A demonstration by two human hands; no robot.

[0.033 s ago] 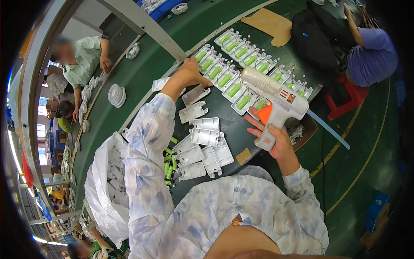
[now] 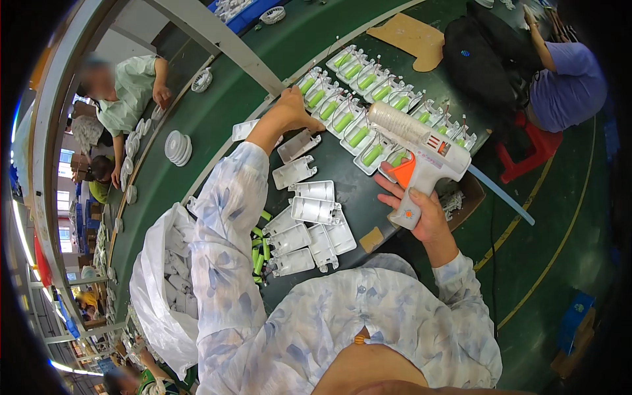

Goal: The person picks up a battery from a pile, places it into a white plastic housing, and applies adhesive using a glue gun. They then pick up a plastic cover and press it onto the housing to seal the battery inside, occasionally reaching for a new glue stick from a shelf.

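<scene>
My right hand (image 2: 428, 220) holds a white hot glue gun (image 2: 426, 158) by its handle, thumb across the grip and some fingers stretched beside the orange trigger. A pale glue stick (image 2: 503, 195) juts from its back. Its wrapped front end hangs over rows of white plastic casings (image 2: 359, 137) with green battery cells and thin wires in them. At the left end of these rows, my left hand (image 2: 286, 112) curls around a casing, thumb and forefinger on either side; its other fingers are partly hidden. Unfilled white casings (image 2: 316, 209) lie nearer me, some stacked, beside loose green cells (image 2: 258, 253).
A white plastic bag (image 2: 158, 276) of pale parts stands left of my arm. Beyond a metal post (image 2: 224, 43), a green conveyor (image 2: 217, 122) carries round white parts (image 2: 178, 146); co-workers sit there. Cardboard (image 2: 411, 39) and a black bag (image 2: 477, 62) lie at the far right.
</scene>
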